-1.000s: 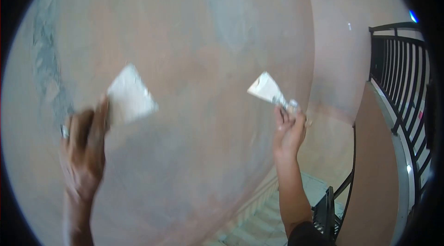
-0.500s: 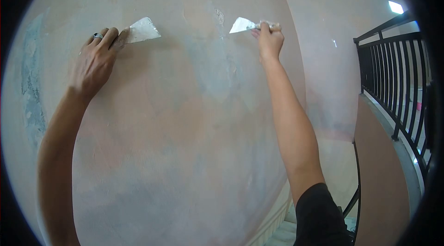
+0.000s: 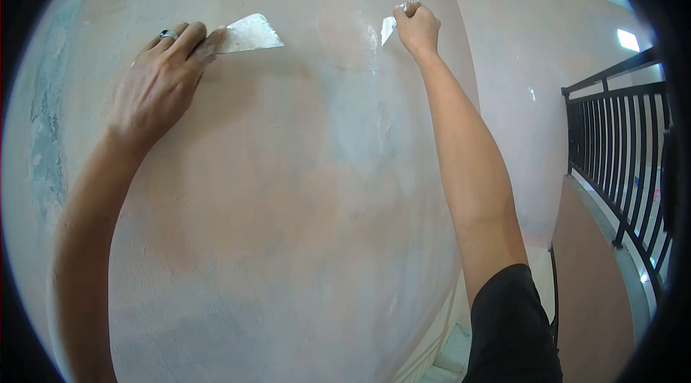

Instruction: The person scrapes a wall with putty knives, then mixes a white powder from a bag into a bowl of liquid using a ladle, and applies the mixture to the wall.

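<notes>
My left hand (image 3: 164, 73), with a ring on one finger, is closed on the handle of a wide putty knife (image 3: 252, 34). White material coats that blade, which points right in front of the wall (image 3: 273, 224). Higher and to the right, my right hand (image 3: 419, 29) grips a second putty knife (image 3: 388, 29). Its blade shows narrow, angled down and left beside a rough patch (image 3: 372, 39) on the wall. Whether either blade touches the wall is hard to tell.
A black metal railing (image 3: 619, 131) runs along a raised ledge at the right. Pale stairs (image 3: 453, 350) show at the bottom, right of centre. A bluish-grey rough strip (image 3: 47, 131) marks the wall at the far left. A bright light (image 3: 628, 39) shows at upper right.
My right hand has risen and turned its putty knife, so the blade looks narrower and points down. The left putty knife has shifted right and slightly up. The view has moved a little.
</notes>
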`<action>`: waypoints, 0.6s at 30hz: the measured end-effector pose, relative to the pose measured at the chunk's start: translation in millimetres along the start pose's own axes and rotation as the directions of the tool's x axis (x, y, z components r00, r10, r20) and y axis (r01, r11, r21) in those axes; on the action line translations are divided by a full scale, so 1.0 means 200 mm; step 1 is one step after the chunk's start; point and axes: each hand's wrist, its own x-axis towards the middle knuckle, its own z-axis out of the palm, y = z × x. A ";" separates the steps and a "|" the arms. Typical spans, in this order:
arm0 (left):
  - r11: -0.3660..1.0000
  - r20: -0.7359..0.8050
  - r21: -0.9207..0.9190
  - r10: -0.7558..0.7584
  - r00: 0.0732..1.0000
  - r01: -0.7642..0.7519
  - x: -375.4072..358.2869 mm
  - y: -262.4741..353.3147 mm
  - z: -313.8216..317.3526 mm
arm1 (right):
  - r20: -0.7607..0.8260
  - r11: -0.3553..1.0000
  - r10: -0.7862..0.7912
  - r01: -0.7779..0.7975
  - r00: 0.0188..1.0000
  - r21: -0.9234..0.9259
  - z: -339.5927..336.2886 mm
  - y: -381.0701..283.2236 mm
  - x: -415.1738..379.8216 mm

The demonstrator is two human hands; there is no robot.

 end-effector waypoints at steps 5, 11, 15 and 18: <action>1.000 -0.007 -0.009 -0.003 1.000 0.003 0.02 0.00 0.01 | 0.081 0.994 -0.030 0.038 0.996 -0.102 0.10 -0.07 0.04; 1.000 -0.075 0.002 -0.013 0.997 0.013 0.04 0.00 0.09 | 0.120 0.979 -0.076 0.097 0.990 -0.177 0.18 -0.11 0.07; 1.000 -0.113 -0.015 0.013 0.993 -0.015 0.07 0.00 0.13 | 0.174 0.961 -0.064 0.108 0.983 -0.254 0.24 -0.10 0.09; 1.000 -0.088 0.011 0.009 0.996 -0.008 0.09 0.01 0.14 | 0.185 0.953 -0.087 0.136 0.979 -0.272 0.28 -0.10 0.09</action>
